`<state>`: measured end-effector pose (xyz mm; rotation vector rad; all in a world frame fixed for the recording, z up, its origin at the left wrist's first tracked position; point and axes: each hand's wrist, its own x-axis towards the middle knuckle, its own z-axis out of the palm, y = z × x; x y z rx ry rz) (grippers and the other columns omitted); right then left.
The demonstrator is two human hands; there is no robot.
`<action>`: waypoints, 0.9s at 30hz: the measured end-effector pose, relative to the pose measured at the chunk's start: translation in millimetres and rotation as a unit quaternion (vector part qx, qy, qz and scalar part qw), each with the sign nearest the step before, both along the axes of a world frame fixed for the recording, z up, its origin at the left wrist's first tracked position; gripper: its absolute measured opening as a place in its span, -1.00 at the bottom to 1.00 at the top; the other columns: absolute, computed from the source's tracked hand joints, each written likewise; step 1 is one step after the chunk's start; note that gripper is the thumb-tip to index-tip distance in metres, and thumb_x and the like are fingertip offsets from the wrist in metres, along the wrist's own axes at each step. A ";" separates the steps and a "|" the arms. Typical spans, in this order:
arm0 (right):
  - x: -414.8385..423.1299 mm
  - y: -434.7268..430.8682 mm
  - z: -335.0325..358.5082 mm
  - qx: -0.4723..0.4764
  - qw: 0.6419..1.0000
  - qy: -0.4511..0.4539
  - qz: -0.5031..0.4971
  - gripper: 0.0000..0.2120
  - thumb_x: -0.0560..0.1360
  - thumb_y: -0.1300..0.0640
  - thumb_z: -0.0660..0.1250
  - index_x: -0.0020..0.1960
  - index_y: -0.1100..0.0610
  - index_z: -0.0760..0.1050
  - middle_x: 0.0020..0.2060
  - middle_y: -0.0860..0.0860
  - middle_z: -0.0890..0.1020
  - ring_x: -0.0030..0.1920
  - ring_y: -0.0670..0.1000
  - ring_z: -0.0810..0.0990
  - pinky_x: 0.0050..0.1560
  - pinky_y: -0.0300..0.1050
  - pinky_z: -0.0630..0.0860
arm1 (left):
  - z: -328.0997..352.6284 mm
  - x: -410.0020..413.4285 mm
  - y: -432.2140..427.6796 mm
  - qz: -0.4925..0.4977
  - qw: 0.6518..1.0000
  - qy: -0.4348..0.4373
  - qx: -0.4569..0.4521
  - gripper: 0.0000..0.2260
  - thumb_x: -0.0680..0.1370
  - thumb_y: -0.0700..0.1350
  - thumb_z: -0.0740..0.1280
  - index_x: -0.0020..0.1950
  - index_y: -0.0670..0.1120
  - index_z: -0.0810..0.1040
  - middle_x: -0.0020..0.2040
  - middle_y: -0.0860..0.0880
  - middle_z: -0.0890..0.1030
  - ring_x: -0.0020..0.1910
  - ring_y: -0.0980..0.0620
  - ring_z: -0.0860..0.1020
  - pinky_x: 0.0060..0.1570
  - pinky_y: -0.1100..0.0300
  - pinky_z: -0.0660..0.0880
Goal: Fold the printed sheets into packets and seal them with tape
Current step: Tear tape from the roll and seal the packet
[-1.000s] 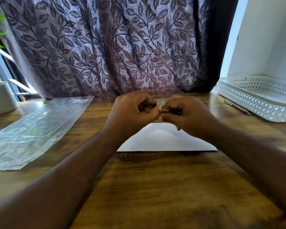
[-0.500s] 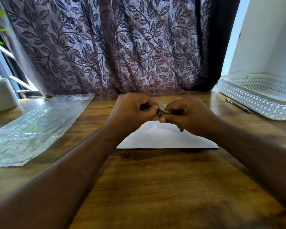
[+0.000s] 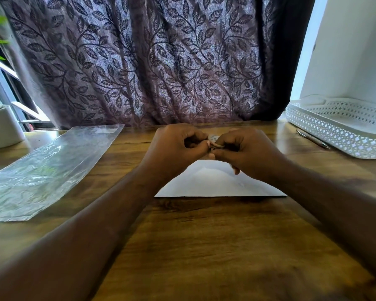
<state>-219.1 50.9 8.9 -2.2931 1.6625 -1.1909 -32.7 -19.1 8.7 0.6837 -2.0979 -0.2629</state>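
A small roll of tape (image 3: pixel 213 140) is held up between both hands above the middle of the wooden table. My left hand (image 3: pixel 174 146) pinches at it from the left with curled fingers. My right hand (image 3: pixel 245 151) grips the roll from the right. Most of the roll is hidden by the fingers. Below the hands a white folded sheet (image 3: pixel 213 181) lies flat on the table, its near edge straight; no print shows on the face I see.
A clear plastic bag (image 3: pixel 46 168) lies flat at the left. A white pot (image 3: pixel 2 127) stands at the far left. A white perforated tray (image 3: pixel 343 129) sits at the right, with a pen (image 3: pixel 312 139) beside it. A leaf-patterned curtain (image 3: pixel 150 61) hangs behind the table.
Both hands stay together over the sheet and work the tape roll with small finger movements. The sheet and the bag have not moved.
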 end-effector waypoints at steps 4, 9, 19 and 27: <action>3.1 -2.5 -1.4 -0.017 0.999 -0.023 -0.022 -0.83 0.50 0.09 0.49 -0.26 -0.01 0.60 -0.51 -0.11 0.55 -0.54 -0.15 0.54 -0.48 -0.34 0.45 | -0.9 -4.8 5.8 0.023 0.999 0.034 0.027 -0.86 0.54 -0.18 0.39 0.03 -0.04 0.72 -0.22 0.18 0.66 -0.23 0.30 0.61 -0.27 0.44 0.48; 5.0 -2.7 1.4 -0.059 0.995 -0.042 -0.072 -0.86 0.49 0.03 0.49 -0.19 0.07 0.66 -0.51 -0.10 0.57 -0.53 -0.15 0.58 -0.51 -0.35 0.45 | -3.5 -9.3 10.7 0.004 0.990 0.117 0.072 -0.92 0.58 -0.14 0.40 0.04 -0.08 0.66 -0.15 0.09 0.70 -0.18 0.21 0.67 -0.18 0.06 0.66; 11.4 -3.9 -1.3 -0.110 0.987 0.049 -0.102 -0.76 0.47 -0.03 0.49 -0.21 0.14 0.64 -0.38 0.01 0.60 -0.40 -0.07 0.56 -0.35 -0.05 0.51 | -5.7 -12.5 8.9 0.020 0.994 0.102 0.039 -0.93 0.55 -0.12 0.44 -0.03 -0.10 0.67 -0.15 0.03 0.70 -0.15 0.07 0.67 -0.17 -0.06 0.65; 11.2 -3.1 -0.7 -0.110 0.986 0.066 -0.109 -0.86 0.47 0.02 0.49 -0.22 -0.02 0.59 -0.43 -0.14 0.48 -0.38 -0.16 0.44 -0.38 -0.38 0.21 | -0.2 -12.8 11.6 0.045 0.998 0.038 -0.014 -0.94 0.58 -0.16 0.36 -0.06 -0.12 0.60 -0.12 0.01 0.64 -0.14 0.08 0.61 -0.16 0.02 0.60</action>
